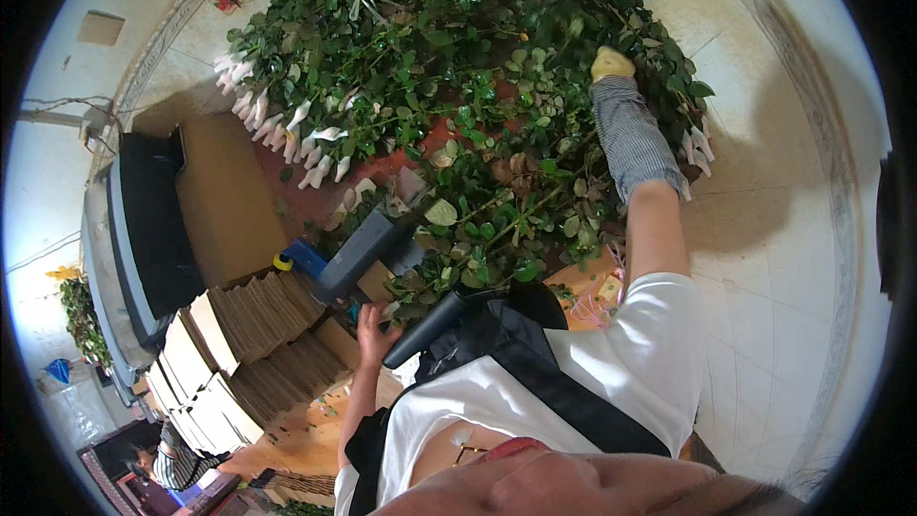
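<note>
A big heap of leafy rose stems (449, 67) spreads before me. Pale, white-wrapped buds (296, 143) stick out along its left side, and a few more buds (697, 148) at the right. My right hand (612, 64), in a yellowish glove below a striped oversleeve (635, 129), reaches into the foliage at the heap's right; leaves hide its fingers. Bare, my left hand (374, 333) is low by the near leaves, beside a black edge at my waist. Its fingers and thumb are apart, with nothing clearly held.
A grey bar-shaped device (358, 253) stands at the heap's near left, next to a blue and yellow part (304, 256). Stacked cardboard sheets (258, 320) and a large brown carton (227, 196) lie further left. Another person (177, 459) is at the far lower left. Tiled floor (764, 325) extends at right.
</note>
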